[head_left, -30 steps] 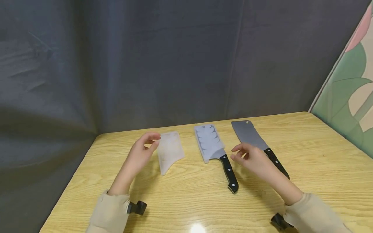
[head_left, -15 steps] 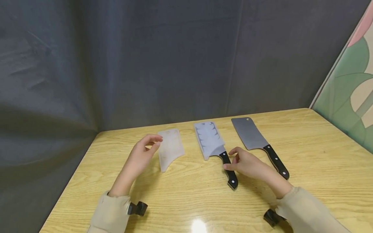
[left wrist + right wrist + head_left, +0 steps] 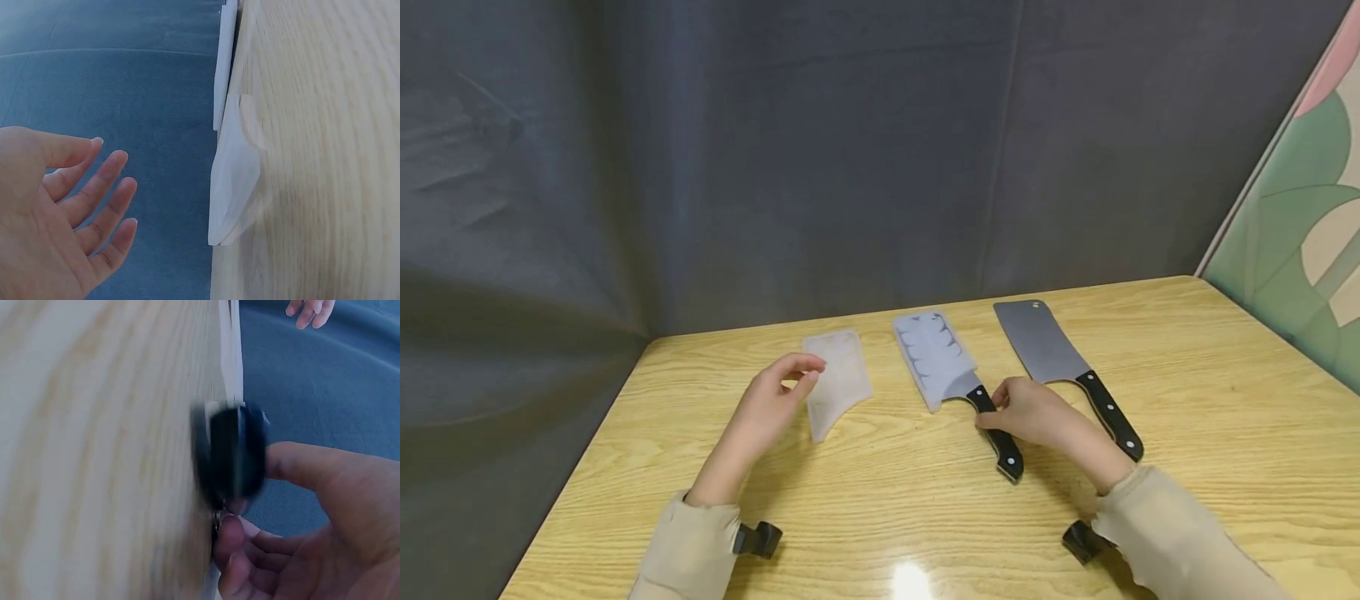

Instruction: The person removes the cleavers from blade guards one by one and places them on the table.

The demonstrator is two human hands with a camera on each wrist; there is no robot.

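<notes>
The right hand (image 3: 1037,414) had dropped onto the sheathed cleaver (image 3: 958,385), fingers curling round its black handle; the left hand (image 3: 767,408) hovered, fingers relaxed, beside the loose sheath (image 3: 837,379). Probably heavy, rigid; best grasped at the handle.

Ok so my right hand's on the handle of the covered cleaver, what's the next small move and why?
Probably close the right hand fully round the black handle and lift the covered cleaver slightly. The fingers look curled at the handle's top, yet it lies flat on the table. The left hand hovers open beside the loose sheath, touching nothing.
</notes>
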